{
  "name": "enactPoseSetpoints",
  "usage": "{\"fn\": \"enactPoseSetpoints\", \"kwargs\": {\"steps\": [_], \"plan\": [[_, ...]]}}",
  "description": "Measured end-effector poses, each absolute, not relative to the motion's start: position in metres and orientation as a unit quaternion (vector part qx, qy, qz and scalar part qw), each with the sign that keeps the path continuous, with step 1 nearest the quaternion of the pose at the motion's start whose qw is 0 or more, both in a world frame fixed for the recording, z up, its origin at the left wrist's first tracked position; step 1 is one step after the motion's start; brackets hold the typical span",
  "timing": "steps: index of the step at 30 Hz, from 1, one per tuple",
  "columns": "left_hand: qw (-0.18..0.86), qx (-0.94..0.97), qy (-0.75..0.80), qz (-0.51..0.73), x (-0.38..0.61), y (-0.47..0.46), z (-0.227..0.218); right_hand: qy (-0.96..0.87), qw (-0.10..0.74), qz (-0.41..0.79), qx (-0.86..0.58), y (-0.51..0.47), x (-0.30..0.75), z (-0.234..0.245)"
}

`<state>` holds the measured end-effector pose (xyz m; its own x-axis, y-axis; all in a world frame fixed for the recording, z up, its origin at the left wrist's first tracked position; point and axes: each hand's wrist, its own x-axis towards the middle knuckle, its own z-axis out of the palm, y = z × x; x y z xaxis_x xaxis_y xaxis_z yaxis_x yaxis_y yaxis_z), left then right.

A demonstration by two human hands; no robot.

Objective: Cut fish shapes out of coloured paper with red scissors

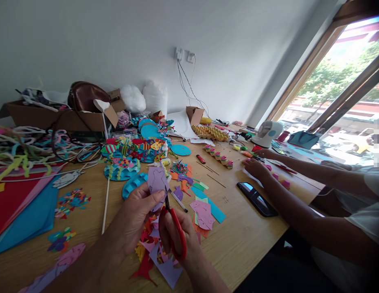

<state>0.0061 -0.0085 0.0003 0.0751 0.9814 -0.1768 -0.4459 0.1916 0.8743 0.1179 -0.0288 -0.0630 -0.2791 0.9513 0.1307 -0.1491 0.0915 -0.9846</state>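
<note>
Between its thumb and fingers my left hand [140, 209] pinches a piece of purple paper [157, 178] with a fish outline drawn on it. Red-handled scissors [180, 236] sit in my right hand [185, 230], fingers through the loops, their blades at the paper's right edge. Below both hands lies a heap of paper scraps [166, 266] in purple, red and yellow. A pen [178, 200] rests just beyond the scissors. To the right are pink paper pieces with drawn fish [203, 214] and a blue paper strip [209, 203].
Another person's hands [258, 169] work at the right, near a phone [256, 198]. Decorated blue discs with paper fish [120, 169] stand ahead. Coloured sheets [27, 211] and pipe cleaners [21, 150] lie left. A small white fan [268, 132] stands at the back right.
</note>
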Motion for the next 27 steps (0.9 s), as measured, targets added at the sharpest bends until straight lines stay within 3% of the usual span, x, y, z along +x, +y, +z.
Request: {"fn": "enactPoseSetpoints", "kwargs": {"steps": [16,27], "plan": [[0.597,0.381,0.423,0.565,0.004,-0.006,-0.009,-0.557,0.458,0.574,-0.388,-0.029,0.119,-0.064],[0.620,0.387,0.412,0.544,0.004,-0.008,-0.007,-0.569,0.468,0.557,-0.382,-0.028,0.121,-0.068]]}}
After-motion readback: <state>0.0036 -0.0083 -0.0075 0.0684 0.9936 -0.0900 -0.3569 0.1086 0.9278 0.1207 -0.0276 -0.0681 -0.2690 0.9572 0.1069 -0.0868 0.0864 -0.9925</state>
